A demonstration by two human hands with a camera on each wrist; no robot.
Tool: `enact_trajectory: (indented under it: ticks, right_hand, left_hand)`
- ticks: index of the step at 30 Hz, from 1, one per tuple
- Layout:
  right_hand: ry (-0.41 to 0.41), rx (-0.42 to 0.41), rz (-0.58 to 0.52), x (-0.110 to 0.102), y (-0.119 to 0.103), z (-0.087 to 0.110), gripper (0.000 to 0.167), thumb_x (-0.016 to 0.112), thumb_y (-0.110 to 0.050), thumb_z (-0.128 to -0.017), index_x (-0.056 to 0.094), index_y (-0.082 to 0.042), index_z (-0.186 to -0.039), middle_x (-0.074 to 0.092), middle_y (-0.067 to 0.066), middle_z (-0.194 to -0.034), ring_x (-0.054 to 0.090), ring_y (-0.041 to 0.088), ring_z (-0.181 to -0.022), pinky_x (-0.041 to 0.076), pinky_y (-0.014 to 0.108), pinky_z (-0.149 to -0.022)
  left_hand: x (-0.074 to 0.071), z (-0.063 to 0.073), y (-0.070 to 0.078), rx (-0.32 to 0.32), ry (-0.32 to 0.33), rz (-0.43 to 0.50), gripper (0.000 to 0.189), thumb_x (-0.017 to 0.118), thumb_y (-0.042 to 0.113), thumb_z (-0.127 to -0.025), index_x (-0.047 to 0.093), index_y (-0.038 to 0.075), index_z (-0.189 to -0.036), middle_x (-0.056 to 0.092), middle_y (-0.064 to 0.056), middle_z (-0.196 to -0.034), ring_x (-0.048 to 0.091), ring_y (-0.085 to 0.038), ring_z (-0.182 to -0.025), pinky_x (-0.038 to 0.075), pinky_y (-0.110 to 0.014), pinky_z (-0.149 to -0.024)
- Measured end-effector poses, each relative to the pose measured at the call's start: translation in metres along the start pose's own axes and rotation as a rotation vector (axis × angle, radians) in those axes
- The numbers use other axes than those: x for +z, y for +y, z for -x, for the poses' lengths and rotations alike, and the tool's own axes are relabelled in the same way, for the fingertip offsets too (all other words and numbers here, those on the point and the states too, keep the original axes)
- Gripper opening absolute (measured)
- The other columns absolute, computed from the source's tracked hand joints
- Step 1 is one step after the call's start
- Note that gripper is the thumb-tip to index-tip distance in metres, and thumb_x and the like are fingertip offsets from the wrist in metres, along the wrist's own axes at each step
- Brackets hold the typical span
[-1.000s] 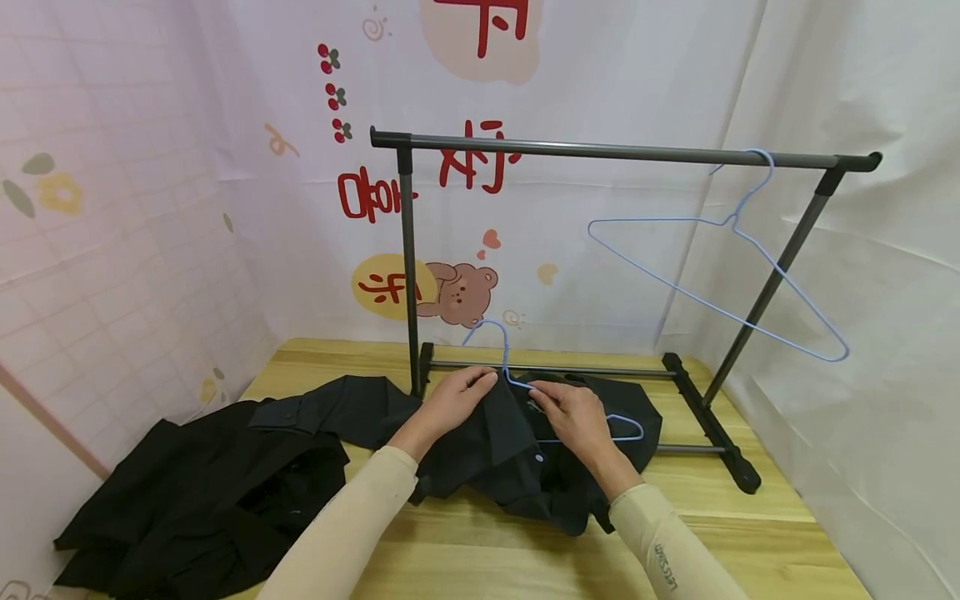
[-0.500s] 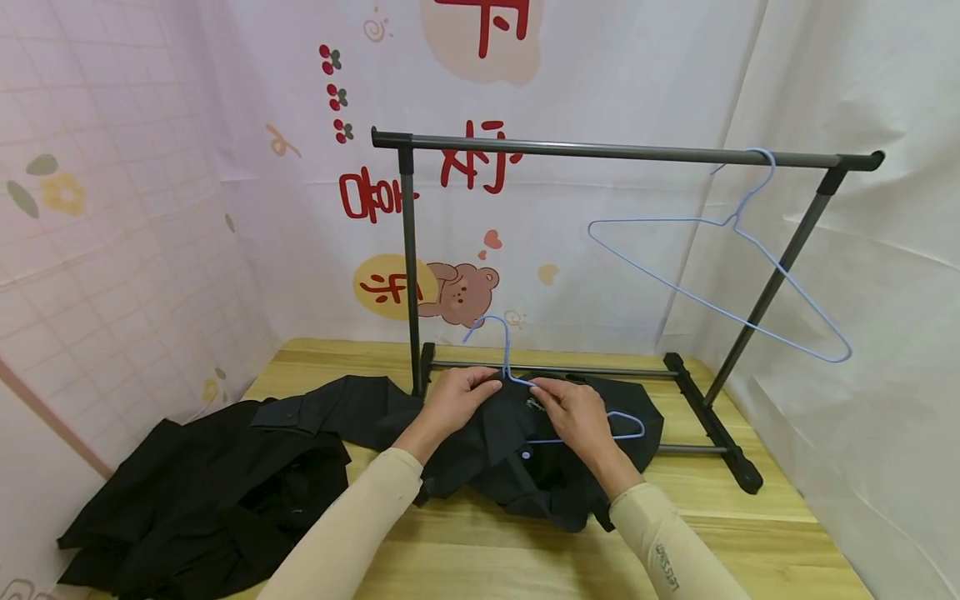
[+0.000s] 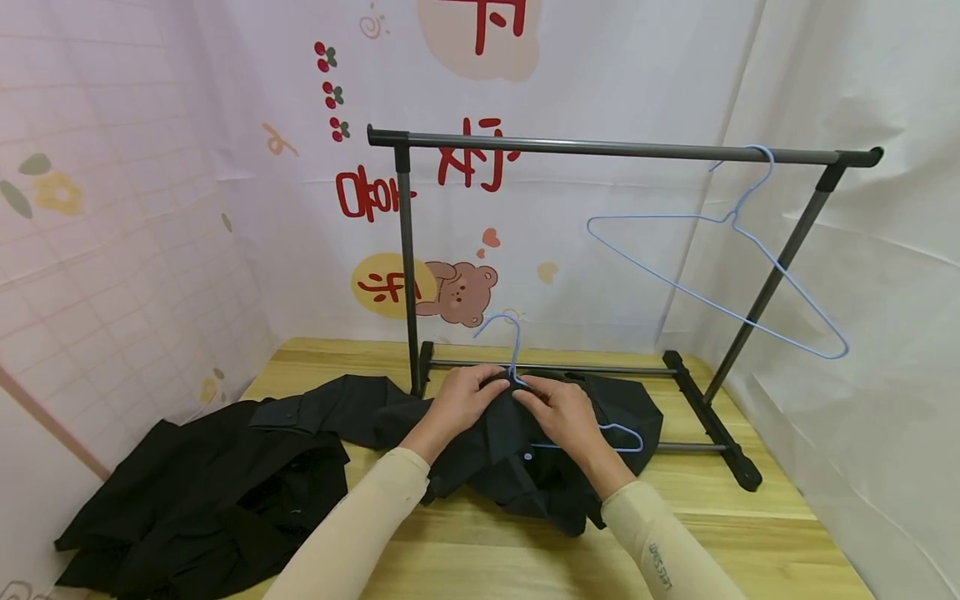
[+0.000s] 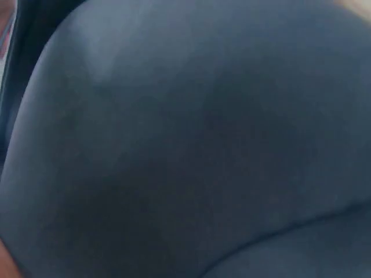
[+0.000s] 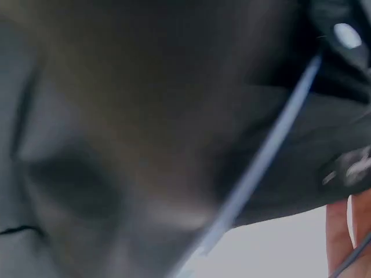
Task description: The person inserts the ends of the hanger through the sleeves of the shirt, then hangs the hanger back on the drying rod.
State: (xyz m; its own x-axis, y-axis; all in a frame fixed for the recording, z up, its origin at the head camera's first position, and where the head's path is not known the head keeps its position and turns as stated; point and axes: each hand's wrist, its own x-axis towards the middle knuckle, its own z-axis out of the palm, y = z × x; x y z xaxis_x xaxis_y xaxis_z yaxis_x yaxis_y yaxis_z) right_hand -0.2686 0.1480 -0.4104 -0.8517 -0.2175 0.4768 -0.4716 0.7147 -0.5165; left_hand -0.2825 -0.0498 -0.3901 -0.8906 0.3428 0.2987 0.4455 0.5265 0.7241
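A dark button-up shirt (image 3: 498,437) lies bunched at the table's middle, a blue wire hanger (image 3: 517,337) inside it. The hanger's hook stands up out of the collar, and one end shows at the right. My left hand (image 3: 461,408) pinches the shirt's collar just left of the hook. Close by, my right hand (image 3: 566,417) pinches the hanger at its neck, against the collar. Dark cloth of the shirt (image 4: 191,133) fills the left wrist view. In the right wrist view, the hanger's wire (image 5: 272,145) crosses the cloth, with a white button (image 5: 348,36) above.
A dark metal clothes rack (image 3: 600,147) stands behind the hands. On its bar, to the right, hangs an empty blue hanger (image 3: 667,283). A heap of black clothing (image 3: 195,492) covers the left of the wooden table (image 3: 465,550), touching the shirt.
My right hand has slid left along the hanger toward its neck, closer to my left hand. The hook has shifted slightly right. My left hand keeps its grip on the collar.
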Motion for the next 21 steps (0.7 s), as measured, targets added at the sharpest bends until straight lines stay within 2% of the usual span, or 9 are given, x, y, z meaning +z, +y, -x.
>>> enact_trajectory:
  ticks: [2,8,10,17,21]
  right_hand:
    - [-0.017,0.008,0.012,-0.001,-0.005,-0.002,0.035,0.069,-0.033,-0.093,0.073,-0.014,-0.122,0.075,0.004,-0.098,0.070,0.022,-0.083,0.055,0.043,-0.074]
    - [0.012,0.036,0.017,-0.006,-0.011,-0.005,0.028,0.074,-0.029,-0.090,0.076,-0.011,-0.112,0.075,0.006,-0.100,0.070,0.024,-0.087,0.055,0.044,-0.076]
    - [0.027,0.048,-0.002,-0.006,-0.011,-0.005,0.029,0.075,-0.027,-0.089,0.076,-0.009,-0.112,0.074,0.008,-0.102,0.070,0.025,-0.088,0.055,0.044,-0.077]
    - [0.024,0.054,-0.016,0.000,-0.007,-0.005,0.031,0.075,-0.028,-0.089,0.075,-0.009,-0.114,0.074,0.009,-0.105,0.070,0.026,-0.091,0.055,0.045,-0.079]
    - [0.028,0.048,0.011,0.002,-0.004,-0.003,0.031,0.074,-0.027,-0.091,0.074,-0.011,-0.118,0.073,0.009,-0.111,0.069,0.028,-0.098,0.054,0.047,-0.084]
  left_hand:
    - [0.001,0.000,0.001,0.018,-0.022,0.006,0.027,0.059,0.026,-0.101,0.071,0.012,-0.121,0.071,-0.003,-0.113,0.066,-0.020,-0.105,0.052,-0.038,-0.090]
    - [-0.005,0.004,-0.002,-0.015,-0.042,0.028,0.030,0.062,0.030,-0.099,0.071,0.015,-0.123,0.069,-0.002,-0.120,0.064,-0.020,-0.111,0.051,-0.040,-0.093]
    - [-0.008,0.006,-0.004,-0.027,-0.038,0.027,0.030,0.063,0.031,-0.099,0.071,0.015,-0.124,0.068,-0.003,-0.121,0.063,-0.021,-0.113,0.050,-0.042,-0.094]
    - [-0.006,0.011,-0.009,0.004,-0.029,-0.007,0.028,0.063,0.027,-0.099,0.072,0.014,-0.121,0.071,-0.003,-0.114,0.067,-0.021,-0.105,0.052,-0.040,-0.091]
    - [-0.004,0.012,-0.014,0.000,0.014,-0.049,0.029,0.062,0.026,-0.099,0.072,0.011,-0.121,0.071,-0.006,-0.115,0.067,-0.024,-0.105,0.052,-0.042,-0.091]
